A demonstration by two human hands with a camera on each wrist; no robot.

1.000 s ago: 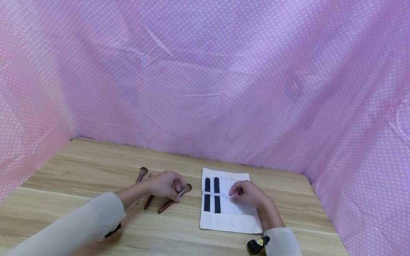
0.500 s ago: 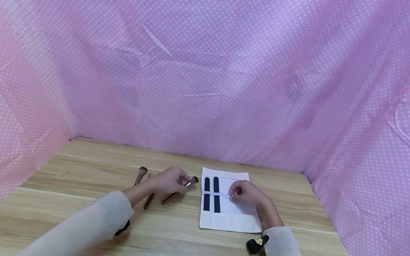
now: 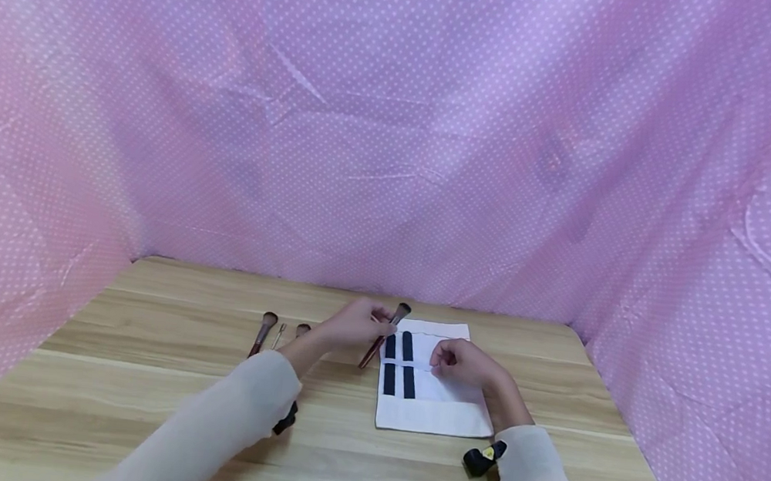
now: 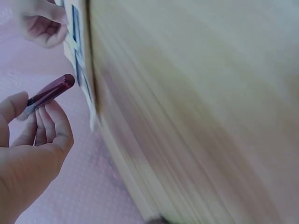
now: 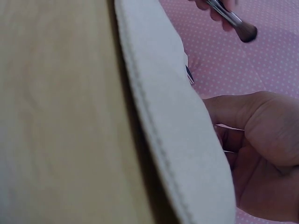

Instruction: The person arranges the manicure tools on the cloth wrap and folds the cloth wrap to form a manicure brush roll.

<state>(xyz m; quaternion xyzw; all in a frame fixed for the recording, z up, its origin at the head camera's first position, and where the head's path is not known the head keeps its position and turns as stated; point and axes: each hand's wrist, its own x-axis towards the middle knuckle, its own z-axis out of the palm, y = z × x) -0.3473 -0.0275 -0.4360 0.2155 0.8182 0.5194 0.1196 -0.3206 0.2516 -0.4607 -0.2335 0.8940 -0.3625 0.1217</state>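
My left hand [image 3: 353, 324] pinches a makeup brush [image 3: 372, 351] near its metal collar, dark bristles up and red handle sloping down. In the head view this brush overlaps the left edge of a white cloth brush roll [image 3: 434, 418] lying unfolded on the table. Two flat black strips [image 3: 390, 380] with rounded ends sit side by side under the roll's white crosswise band [image 3: 420, 366]. At the band, right of the strips, my right hand [image 3: 463, 362] has thumb and fingertips together, pinching it. The left wrist view shows the red handle [image 4: 51, 89] held between thumb and fingers.
Left of the left hand lie a fluffy makeup brush [image 3: 267, 326], a thin small tool [image 3: 279, 336] and another brush [image 3: 303, 330], partly hidden by the forearm. Pink dotted cloth [image 3: 393, 156] hangs around the back and sides of the wooden table [image 3: 350, 462].
My left hand has lifted the makeup brush from beside the other brushes and carried it right to the roll, tipping it steeper. The right hand has stayed in place.
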